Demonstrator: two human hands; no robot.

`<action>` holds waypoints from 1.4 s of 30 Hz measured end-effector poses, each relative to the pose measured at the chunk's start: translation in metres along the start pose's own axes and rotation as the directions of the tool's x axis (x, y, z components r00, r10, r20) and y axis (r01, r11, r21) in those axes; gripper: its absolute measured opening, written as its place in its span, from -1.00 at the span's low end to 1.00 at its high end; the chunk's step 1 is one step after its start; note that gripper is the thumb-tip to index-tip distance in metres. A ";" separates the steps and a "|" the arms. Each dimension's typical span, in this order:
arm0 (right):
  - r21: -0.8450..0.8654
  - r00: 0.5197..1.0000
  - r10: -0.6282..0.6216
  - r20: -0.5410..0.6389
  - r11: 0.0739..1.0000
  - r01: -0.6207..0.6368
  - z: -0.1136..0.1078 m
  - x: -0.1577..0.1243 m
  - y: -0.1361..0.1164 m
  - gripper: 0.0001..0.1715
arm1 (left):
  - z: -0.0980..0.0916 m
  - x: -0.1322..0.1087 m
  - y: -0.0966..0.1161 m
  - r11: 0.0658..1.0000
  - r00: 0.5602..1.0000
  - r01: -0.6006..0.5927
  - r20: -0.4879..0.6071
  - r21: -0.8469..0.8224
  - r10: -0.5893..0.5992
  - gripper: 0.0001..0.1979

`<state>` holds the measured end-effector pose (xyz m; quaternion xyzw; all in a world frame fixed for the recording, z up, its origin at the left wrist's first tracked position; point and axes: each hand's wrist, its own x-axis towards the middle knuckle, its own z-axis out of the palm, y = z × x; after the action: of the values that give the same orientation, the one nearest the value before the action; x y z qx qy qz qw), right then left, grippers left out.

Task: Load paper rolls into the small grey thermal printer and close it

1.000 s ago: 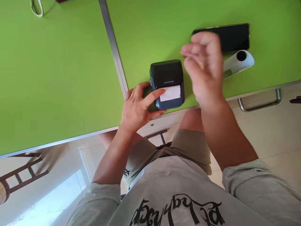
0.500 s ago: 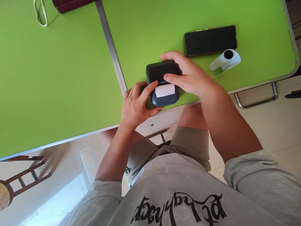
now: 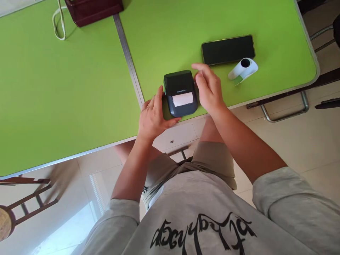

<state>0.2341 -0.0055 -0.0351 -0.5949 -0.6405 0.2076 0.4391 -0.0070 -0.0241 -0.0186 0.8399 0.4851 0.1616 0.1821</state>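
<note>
Where the green table (image 3: 87,99) ends on the near side, a small dark printer (image 3: 179,83) sits just inside the edge, right of the metal strip (image 3: 129,60) that divides the top. Green surface stretches beyond the printer on the far side, and a wider stretch lies left of the strip. On the right, the tabletop runs out in a rounded corner.

Both forearms come in from the near side. The left hand (image 3: 151,118) is open, palm down, thumb and forefinger spread around the printer's near left corner — the thumb lies along its near side. The right hand (image 3: 211,88) is half open, fingers loosely bent beside the printer's right side; whether the fingertips touch it, I cannot tell. Neither hand has a grip on it.

There is one printer, with one white paper strip (image 3: 183,99) on its top. Far right of it lie one phone (image 3: 228,49) and, just nearer, one white paper roll (image 3: 236,72) with a dark core. One dark red box (image 3: 92,10) and one white loop of cord (image 3: 63,24) lie far left.
</note>
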 end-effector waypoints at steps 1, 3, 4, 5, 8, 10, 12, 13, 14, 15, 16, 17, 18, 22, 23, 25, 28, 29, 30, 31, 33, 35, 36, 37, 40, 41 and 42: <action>-0.001 1.000 0.017 -0.004 1.000 -0.017 0.001 0.001 0.001 -0.18 | 0.000 0.000 0.000 1.000 1.000 -0.003 0.002 0.002 0.003 0.12; -0.012 1.000 0.029 -0.001 1.000 -0.029 0.002 0.002 0.001 -0.18 | 0.001 0.000 0.000 1.000 1.000 -0.011 0.002 0.011 0.011 0.08; -0.025 1.000 0.022 0.002 0.999 -0.022 0.003 0.003 0.000 -0.19 | 0.001 0.000 0.000 1.000 1.000 -0.015 -0.002 0.016 0.015 0.06; -0.038 1.000 0.011 0.006 0.999 -0.010 0.004 0.003 0.000 -0.21 | 0.002 0.000 0.001 1.000 1.000 -0.020 -0.007 0.020 0.020 0.04; -0.071 1.000 -0.018 0.012 0.997 0.019 0.005 0.005 -0.001 -0.25 | 0.004 0.000 0.003 0.999 0.999 -0.034 -0.017 0.038 0.035 0.04; -0.087 1.000 -0.014 0.018 0.996 0.016 0.005 0.005 -0.002 -0.29 | 0.006 0.001 0.004 0.998 0.999 -0.033 -0.015 0.051 0.034 0.06; -0.110 1.000 -0.003 0.020 0.994 0.005 0.005 0.005 -0.003 -0.33 | 0.008 0.002 0.003 0.998 0.999 -0.027 -0.015 0.054 0.028 0.08; -0.123 1.000 -0.002 0.015 0.992 0.004 0.005 0.006 -0.003 -0.34 | 0.008 0.002 0.002 0.998 0.999 -0.028 -0.015 0.049 0.029 0.08; -0.134 1.000 -0.005 0.008 0.991 0.006 0.005 0.006 -0.004 -0.35 | 0.008 0.003 0.001 0.999 0.999 -0.032 -0.016 0.040 0.032 0.07; -0.145 1.000 -0.009 0.002 0.989 0.009 0.005 0.005 -0.005 -0.35 | 0.008 0.003 0.000 0.999 0.999 -0.037 -0.018 0.027 0.038 0.07; -0.153 1.000 -0.011 -0.003 0.988 0.010 0.005 0.005 -0.005 -0.36 | 0.007 0.003 -0.001 0.999 0.999 -0.043 -0.017 0.014 0.043 0.06; -0.157 1.000 -0.009 -0.003 0.988 0.009 0.005 0.005 -0.006 -0.38 | 0.006 0.004 -0.001 0.999 0.999 -0.048 -0.015 -0.001 0.048 0.06; -0.159 1.000 -0.004 -0.001 0.987 0.004 0.005 0.005 -0.007 -0.40 | 0.006 0.004 -0.002 0.999 0.999 -0.051 -0.011 -0.015 0.051 0.05; -0.152 0.999 0.006 0.033 0.988 -0.001 0.003 0.004 -0.007 -0.44 | 0.003 0.006 -0.005 0.996 0.998 -0.065 0.013 -0.061 0.065 0.02; -0.141 0.999 -0.002 0.044 0.990 0.009 0.003 0.004 -0.006 -0.43 | 0.002 0.006 -0.005 0.995 0.997 -0.068 0.016 -0.067 0.070 0.01; -0.116 0.998 -0.024 0.065 0.993 0.032 0.003 0.004 -0.004 -0.41 | 0.001 0.007 -0.007 0.995 0.997 -0.073 0.020 -0.072 0.075 0.00; -0.091 0.995 -0.056 0.085 0.994 0.063 0.004 0.005 -0.001 -0.36 | 0.001 0.007 -0.006 0.995 0.997 -0.073 0.028 -0.072 0.075 0.00; -0.086 0.994 -0.062 0.091 0.994 0.069 0.004 0.005 0.001 -0.35 | 0.001 0.007 -0.005 0.995 0.997 -0.068 0.032 -0.067 0.070 0.00; -0.081 0.993 -0.067 0.096 0.994 0.075 0.004 0.005 0.002 -0.34 | 0.001 0.007 -0.004 0.996 0.997 -0.061 0.036 -0.058 0.063 -0.01; -0.075 0.992 -0.071 0.100 0.994 0.078 0.004 0.006 0.003 -0.35 | 0.001 0.007 -0.002 0.998 0.998 -0.051 0.038 -0.044 0.052 -0.01; -0.055 0.992 -0.073 0.101 0.995 0.079 0.003 0.006 0.004 -0.37 | 0.001 0.007 0.001 1.000 0.999 -0.028 0.036 -0.013 0.028 0.00; -0.034 0.992 -0.074 0.105 0.996 0.078 0.001 0.006 0.004 -0.38 | 0.002 0.008 0.003 1.000 1.000 -0.002 0.031 0.014 0.002 0.04; -0.026 0.991 -0.070 0.114 0.997 0.073 0.000 0.005 0.004 -0.36 | 0.003 0.008 0.003 1.000 1.000 0.009 0.028 0.024 -0.010 0.07; -0.020 0.990 -0.061 0.127 0.998 0.064 -0.001 0.005 0.003 -0.34 | 0.003 0.009 0.004 0.999 0.999 0.016 0.027 0.031 -0.017 0.10; -0.012 0.986 -0.002 0.164 1.000 0.004 -0.004 0.004 0.000 -0.31 | 0.006 0.008 0.002 0.999 1.000 0.018 0.023 0.039 -0.019 0.13; -0.008 0.986 0.024 0.164 1.000 -0.023 -0.004 0.003 -0.001 -0.31 | 0.006 0.007 0.001 0.999 1.000 0.015 0.021 0.037 -0.016 0.13; -0.003 0.985 0.049 0.164 0.999 -0.049 -0.004 0.003 -0.002 -0.31 | 0.007 0.007 0.001 0.999 1.000 0.013 0.018 0.033 -0.013 0.12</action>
<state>0.2362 -0.0042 -0.0301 -0.5913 -0.6594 0.2668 0.3800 0.0000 -0.0196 -0.0238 0.8411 0.4914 0.1448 0.1736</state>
